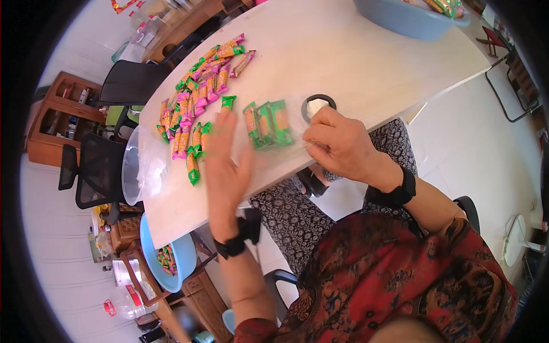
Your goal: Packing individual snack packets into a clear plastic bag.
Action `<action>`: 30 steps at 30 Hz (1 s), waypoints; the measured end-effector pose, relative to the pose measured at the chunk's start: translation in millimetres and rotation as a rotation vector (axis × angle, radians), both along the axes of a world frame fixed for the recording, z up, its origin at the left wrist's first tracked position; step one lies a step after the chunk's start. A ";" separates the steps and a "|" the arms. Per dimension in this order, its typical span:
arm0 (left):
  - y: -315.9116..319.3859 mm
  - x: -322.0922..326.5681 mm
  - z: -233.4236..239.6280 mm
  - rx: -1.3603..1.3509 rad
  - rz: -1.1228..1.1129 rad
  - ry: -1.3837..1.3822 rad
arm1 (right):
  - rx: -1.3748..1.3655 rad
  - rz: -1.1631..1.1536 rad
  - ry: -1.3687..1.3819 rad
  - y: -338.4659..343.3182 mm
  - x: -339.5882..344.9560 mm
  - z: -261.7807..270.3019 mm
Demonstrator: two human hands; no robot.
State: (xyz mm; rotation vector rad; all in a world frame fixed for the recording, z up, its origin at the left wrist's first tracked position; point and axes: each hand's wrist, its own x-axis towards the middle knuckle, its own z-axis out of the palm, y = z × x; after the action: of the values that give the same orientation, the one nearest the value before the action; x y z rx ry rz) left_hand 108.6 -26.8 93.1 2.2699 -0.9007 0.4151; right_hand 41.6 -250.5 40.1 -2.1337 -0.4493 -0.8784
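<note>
My left hand [225, 167] is blurred above the table, its fingers stretched out and the thumb apart, with nothing seen in its grip. Just past its fingertips is a green-ended snack packet [228, 103]. Several more green packets [194, 169] lie by its left side. Thumb and fingers of my right hand [341, 143] pinch the edge of a clear plastic bag [298, 143]. Green-and-orange packets [270, 124] lie side by side in the bag, flat on the table. Behind the right hand sits a dark ring [305, 107] with something white inside, partly covered.
Pink and green packets [199, 92] are heaped along the left of the table [343, 55]. A grey-blue basin [403, 21] stands at the far edge. Clear plastic bags [150, 165] lie at the left edge; a blue basin [184, 261] of packets is below. Office chairs [105, 171] stand at left.
</note>
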 end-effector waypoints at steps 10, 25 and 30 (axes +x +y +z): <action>9.1 52.0 2.2 0.573 0.173 -0.144 | 0.088 -0.025 -0.042 3.7 2.0 -4.1; -0.7 40.6 0.5 0.349 0.048 -0.058 | 0.234 -0.037 -0.194 27.6 -2.5 -16.2; -4.8 -35.5 21.6 0.021 0.088 -0.222 | 0.331 -0.074 -0.053 22.7 -2.3 -15.5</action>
State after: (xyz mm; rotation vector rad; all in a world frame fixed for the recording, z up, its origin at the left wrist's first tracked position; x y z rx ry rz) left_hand 73.1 -31.6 114.7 2.3200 -0.9196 0.7118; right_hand 39.3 -227.8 24.6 -1.8361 -0.2328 -0.9796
